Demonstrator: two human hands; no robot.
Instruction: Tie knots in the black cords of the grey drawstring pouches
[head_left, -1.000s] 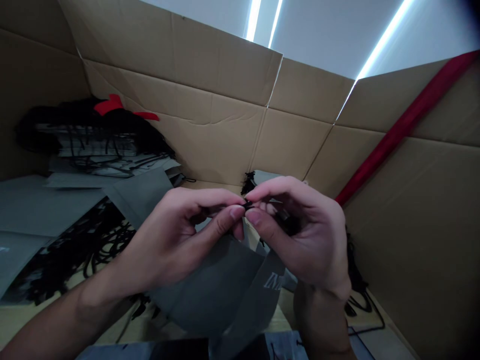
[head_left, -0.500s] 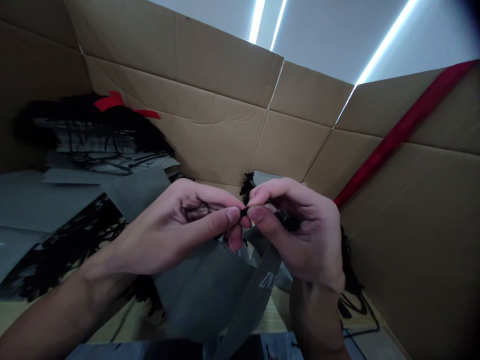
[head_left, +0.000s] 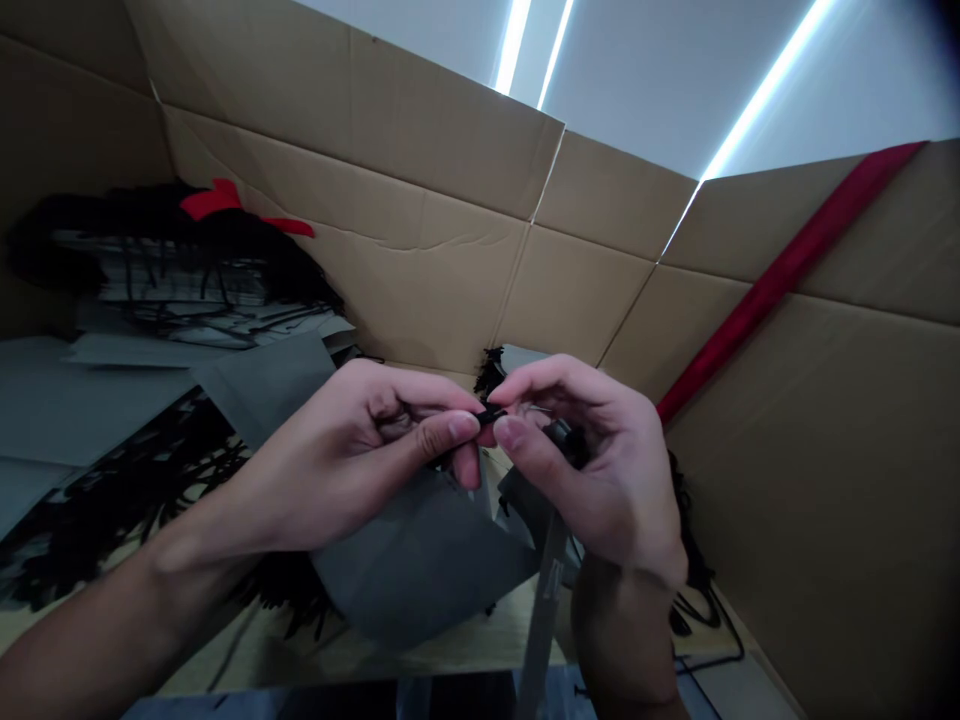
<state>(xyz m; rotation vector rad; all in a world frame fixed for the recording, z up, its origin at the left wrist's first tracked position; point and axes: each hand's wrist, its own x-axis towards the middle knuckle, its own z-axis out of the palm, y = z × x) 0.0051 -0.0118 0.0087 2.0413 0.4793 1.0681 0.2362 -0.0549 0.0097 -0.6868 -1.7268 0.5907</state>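
My left hand (head_left: 360, 460) is closed, pinching a short black cord (head_left: 492, 413) between thumb and forefinger in the head view. The thumb and forefinger of my right hand (head_left: 611, 470) close around the same cord's other end. A dark round item (head_left: 568, 440), its kind unclear, sits in the curl of my right palm. Beneath the hands hangs a grey card or paper bag panel (head_left: 427, 565). A narrow grey piece (head_left: 546, 610), seen nearly edge-on, hangs below my right hand; where it is attached is hidden.
Stacked grey bags with black cords (head_left: 187, 270) lie at the left, red strips (head_left: 214, 200) on top. More grey panels (head_left: 82, 400) and black cord ends (head_left: 150, 480) lie nearer. Cardboard walls (head_left: 435, 270) surround the space; a red band (head_left: 787, 280) crosses the right one.
My right thumb and forefinger have parted slightly, and more of the black cord shows between the hands. The narrow grey piece below has turned edge-on, hiding its white lettering.
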